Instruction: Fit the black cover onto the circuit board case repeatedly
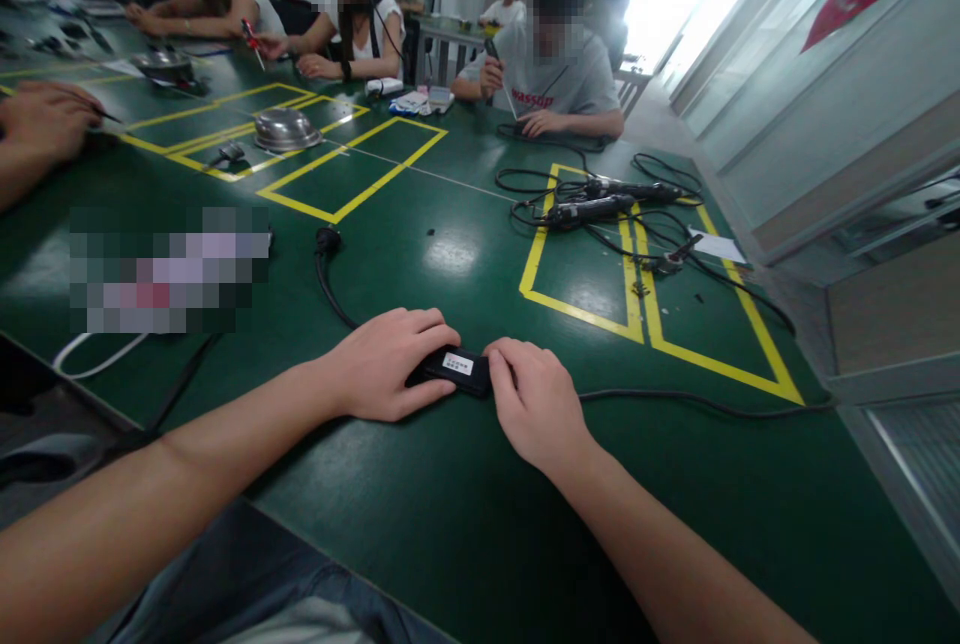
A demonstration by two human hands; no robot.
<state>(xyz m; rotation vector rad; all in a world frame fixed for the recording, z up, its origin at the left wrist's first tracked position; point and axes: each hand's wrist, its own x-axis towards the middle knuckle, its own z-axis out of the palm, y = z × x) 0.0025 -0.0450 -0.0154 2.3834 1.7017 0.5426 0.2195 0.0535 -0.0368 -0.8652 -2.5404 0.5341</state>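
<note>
Nearest us, at the bottom edge, is our lap (262, 564) in blue-grey cloth, with both forearms reaching over the green table (450, 494). Between our hands lies a black box (474, 386) with a white label (457, 364), near our side of the table. Our left hand (394, 364) lies over its left end, fingers along the far side and thumb along the near side, holding it in a fairly narrow grip. Our right hand (534, 399) is at the right end, fingers bent and drawn close together; what they pinch is hidden, so we cannot tell whether it is the box or a cord.

From behind our left hand a black cable (335, 299) curves away to a plug (328, 241). To the right of our right hand we see a cord (675, 402) running towards the table's edge. Left of the plug is a blurred-out object (180, 269), with a white loop (79, 349) beside it.

Farther right, two black tools (589, 211) lie among coiled leads across yellow tape (581, 312), near a paper (716, 246). Ahead on the left, a metal bowl (287, 131) sits upside down. At the left edge we see a co-worker's hand (56, 119) with something thin and dark. Across the table, a person in a grey shirt (562, 74) holds a dark tool (492, 50).
</note>
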